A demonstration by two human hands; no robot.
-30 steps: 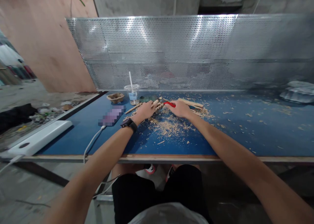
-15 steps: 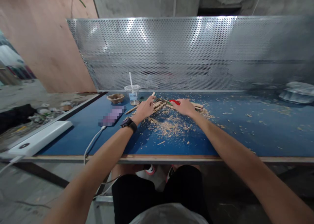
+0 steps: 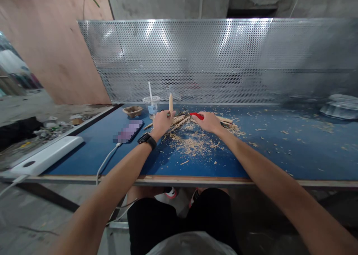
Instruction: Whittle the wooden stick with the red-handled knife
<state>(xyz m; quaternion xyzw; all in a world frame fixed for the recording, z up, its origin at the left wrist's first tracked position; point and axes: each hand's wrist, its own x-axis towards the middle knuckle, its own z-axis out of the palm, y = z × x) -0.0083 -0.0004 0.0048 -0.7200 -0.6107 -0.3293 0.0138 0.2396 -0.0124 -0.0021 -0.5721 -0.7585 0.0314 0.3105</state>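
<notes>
Both hands work at the far middle of the blue table (image 3: 251, 154). The left hand (image 3: 161, 122) is clenched around a wooden stick (image 3: 170, 101), holding it upright so its rounded, pale tip stands above the fist, in front of the perforated metal screen (image 3: 212, 61). The right hand (image 3: 209, 121) grips a red-handled tool (image 3: 196, 115), whose handle pokes out leftward from the fist toward the stick; the working end is too small to make out, and whether it touches the stick cannot be told.

Between and just behind the hands lie more wooden sticks (image 3: 179, 120), bundled roughly side by side on the table, with a few longer ones (image 3: 225, 119) beyond the right hand. A heap of wood shavings (image 3: 192, 143) spreads on the near side of the hands, and thinner flecks scatter to the right across the blue surface.

A dark watch (image 3: 147, 139) sits on the left wrist. Just left of the upright stick stands a clear plastic cup (image 3: 151, 106) with a straw, and beside that a small brown bowl (image 3: 132, 110). Nearer, a phone (image 3: 128, 131) lies flat with a white cable (image 3: 104, 163) running off the table's front edge. Far to the left rests a long white device (image 3: 44, 159).
</notes>
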